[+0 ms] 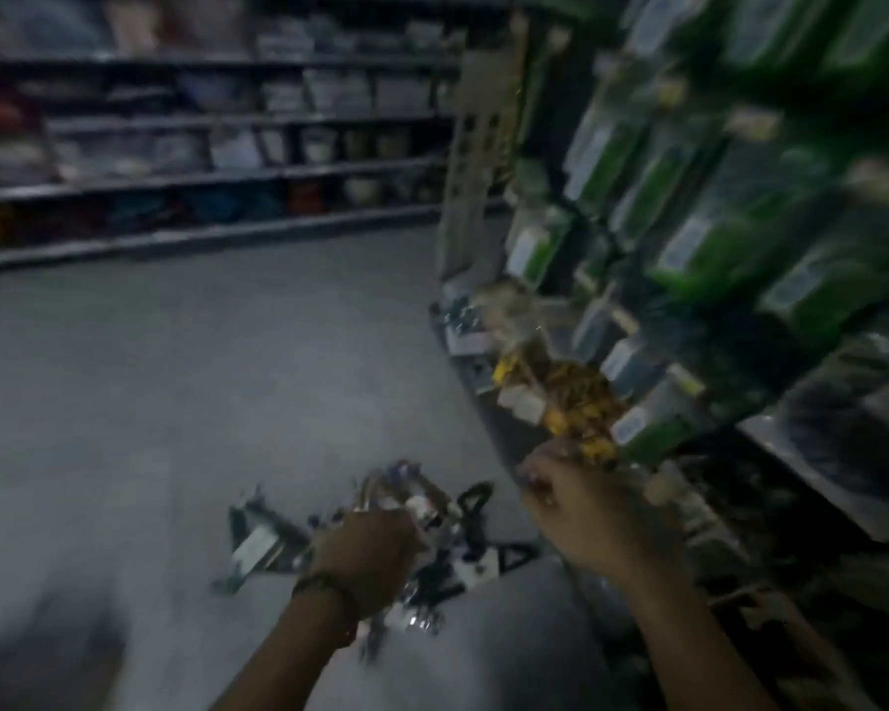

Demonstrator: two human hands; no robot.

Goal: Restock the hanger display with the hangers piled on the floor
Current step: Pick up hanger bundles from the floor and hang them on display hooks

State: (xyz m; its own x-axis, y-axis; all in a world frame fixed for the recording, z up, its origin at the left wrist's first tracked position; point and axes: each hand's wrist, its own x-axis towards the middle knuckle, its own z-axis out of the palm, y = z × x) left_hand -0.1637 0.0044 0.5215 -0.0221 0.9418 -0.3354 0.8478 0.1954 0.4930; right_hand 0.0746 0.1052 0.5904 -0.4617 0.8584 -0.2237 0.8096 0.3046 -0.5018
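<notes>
The frame is dim and motion-blurred. A pile of hangers lies on the grey floor, a tangle of dark, metal and white pieces. My left hand is down over the pile with fingers curled; whether it grips a hanger is too blurred to tell. My right hand is raised at the lower edge of the display rack on the right, its fingers closed around a yellow-and-clear packet hanging there. Green-carded packets fill the rack above.
A shelf ledge juts out low on the right, with dark goods above it. Long store shelving with boxes and bowls runs across the back. Grey floor stretches between the shelving and the pile.
</notes>
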